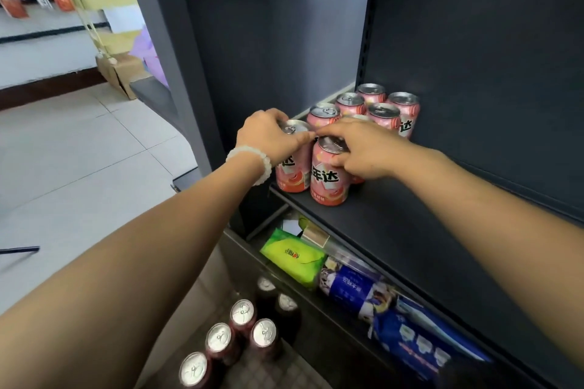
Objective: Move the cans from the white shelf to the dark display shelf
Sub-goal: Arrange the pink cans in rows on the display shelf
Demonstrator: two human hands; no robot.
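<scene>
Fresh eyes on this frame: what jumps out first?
Both hands meet at the front of the dark shelf: the left hand grips the top of one pink can, the right hand the pink can beside it. Behind them stands a cluster of pink cans. Lower left, dark cans with silver tops stand below the shelf.

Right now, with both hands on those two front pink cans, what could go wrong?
1. The front pink can under the right hand stands close to the dark shelf edge; a nudge outward might tip it onto the packets below.
2. The left hand grips its can beside the shelf's open left end, where it could slip off.
3. Pushing either back may knock the tightly packed rear cans.
</scene>
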